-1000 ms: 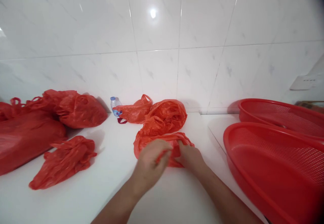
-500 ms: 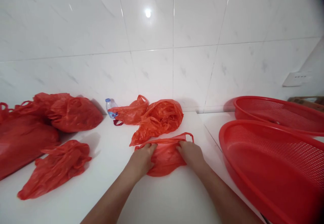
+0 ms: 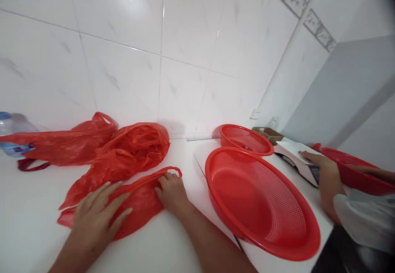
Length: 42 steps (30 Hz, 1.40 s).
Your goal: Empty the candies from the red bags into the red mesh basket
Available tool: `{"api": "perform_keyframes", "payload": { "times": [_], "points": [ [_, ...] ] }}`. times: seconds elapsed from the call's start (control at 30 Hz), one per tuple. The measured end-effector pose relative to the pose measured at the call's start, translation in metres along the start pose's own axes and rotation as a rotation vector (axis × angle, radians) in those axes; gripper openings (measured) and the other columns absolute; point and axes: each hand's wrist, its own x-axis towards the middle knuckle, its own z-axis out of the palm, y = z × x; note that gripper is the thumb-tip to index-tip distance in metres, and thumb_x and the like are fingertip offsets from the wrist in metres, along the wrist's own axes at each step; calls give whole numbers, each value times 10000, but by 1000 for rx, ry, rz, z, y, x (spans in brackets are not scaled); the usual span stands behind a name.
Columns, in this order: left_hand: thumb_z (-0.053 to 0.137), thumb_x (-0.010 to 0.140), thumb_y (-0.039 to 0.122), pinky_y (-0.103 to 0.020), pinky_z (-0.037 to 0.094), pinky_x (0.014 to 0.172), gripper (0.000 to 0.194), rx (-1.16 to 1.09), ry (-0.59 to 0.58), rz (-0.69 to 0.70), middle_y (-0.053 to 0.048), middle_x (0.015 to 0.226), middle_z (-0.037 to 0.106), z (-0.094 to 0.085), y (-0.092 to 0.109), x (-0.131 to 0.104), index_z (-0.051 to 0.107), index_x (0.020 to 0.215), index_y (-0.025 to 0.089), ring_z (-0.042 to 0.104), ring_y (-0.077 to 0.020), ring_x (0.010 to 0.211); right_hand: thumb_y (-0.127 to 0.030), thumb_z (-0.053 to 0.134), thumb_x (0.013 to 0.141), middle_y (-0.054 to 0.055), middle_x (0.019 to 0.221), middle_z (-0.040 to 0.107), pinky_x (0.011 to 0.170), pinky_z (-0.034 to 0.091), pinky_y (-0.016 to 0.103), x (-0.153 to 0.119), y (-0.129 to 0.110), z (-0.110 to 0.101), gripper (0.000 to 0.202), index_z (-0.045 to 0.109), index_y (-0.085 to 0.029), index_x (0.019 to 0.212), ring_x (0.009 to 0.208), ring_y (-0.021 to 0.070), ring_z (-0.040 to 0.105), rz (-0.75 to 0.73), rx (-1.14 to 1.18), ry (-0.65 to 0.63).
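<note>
A red plastic bag (image 3: 142, 203) lies flattened on the white table, one handle loop standing up at its right end. My left hand (image 3: 95, 213) rests on the left part of this bag, fingers stretched out and apart. At the right end, just below the loop, my right hand (image 3: 173, 193) has its fingers curled over the bag's upper edge. Directly behind lies a crumpled heap of red plastic bags (image 3: 138, 143). Another red bag (image 3: 74, 143) stretches left from the heap, partly in front of a clear plastic bottle (image 3: 4, 123) with a blue cap.
To the right stands a large red plastic basket (image 3: 240, 199), with a second red basket (image 3: 237, 135) behind it. Farther right, a co-worker's hand (image 3: 321, 162) is at a white scale (image 3: 293, 151), near another red basket (image 3: 348, 158). A brown basket (image 3: 268, 134) sits by the tiled wall.
The view has swung right, bringing the co-worker and scale into sight. My left hand has opened from its grip and now lies spread on the bag; my right hand stays at the bag's right end.
</note>
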Motion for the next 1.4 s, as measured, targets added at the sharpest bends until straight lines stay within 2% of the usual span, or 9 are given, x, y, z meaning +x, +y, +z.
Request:
{"api": "perform_keyframes", "payload": {
  "times": [0.1,0.27,0.5,0.7,0.83,0.93,1.03,1.17,1.4],
  "points": [
    [418,884,370,-428,334,1027,352,62,-36,-157,-124,1273,576,-3,-2,2,712,994,210,451,-303,1235,-287,558,836,51,1001,621,852,443,338,-1,-1,-6,185,620,-208,991,948,198,548,-8,113,101],
    [369,901,352,-453,333,1012,382,102,-7,-221,-122,1254,575,0,-5,0,714,964,200,423,-298,1243,-248,512,849,85,1113,571,937,428,370,-6,1,-15,226,605,-208,1050,1074,206,511,-8,258,316],
    [444,872,340,-549,224,1040,288,0,-21,-255,-82,1285,569,-4,5,-3,696,972,243,376,-303,1277,-274,468,864,154,1372,399,1021,380,453,-45,28,-31,409,479,-184,1263,1288,258,380,137,189,354],
    [454,873,308,-564,101,1093,233,-207,53,-67,-7,1281,589,-6,26,-10,683,914,291,413,-259,1279,-294,480,842,140,1462,328,1073,325,479,-112,56,-54,563,349,-188,1379,1348,278,309,251,34,265],
    [496,840,238,-524,79,1123,195,-308,111,161,18,1227,635,2,45,-18,662,892,326,493,-236,1226,-330,489,837,158,1434,358,1012,402,465,-142,72,-66,566,347,-186,1366,1283,296,401,391,117,276],
    [483,830,187,-508,31,1131,242,-337,79,234,21,1182,659,7,54,-21,657,907,335,505,-232,1215,-366,489,841,179,1382,398,960,441,455,-152,84,-75,586,317,-183,1371,1175,295,495,552,179,302],
    [455,835,154,-534,29,1116,260,-337,-16,203,-18,1156,662,11,57,-23,666,880,299,489,-255,1224,-414,495,834,199,1316,444,917,460,451,-153,96,-84,635,287,-168,1382,1112,300,530,691,215,347],
    [485,821,144,-557,70,1099,252,-346,-133,83,-32,1136,658,20,53,-27,674,919,280,500,-270,1194,-463,498,820,201,1371,386,922,462,401,-142,110,-93,655,287,-154,1358,1177,284,494,736,318,375],
    [544,820,302,-590,96,1070,324,-418,-164,69,-58,1212,624,44,41,-34,613,1137,299,488,-312,1193,-434,530,791,177,1383,392,922,465,380,-77,127,-112,661,340,-136,1351,1193,269,485,612,349,440]
  ]
}}
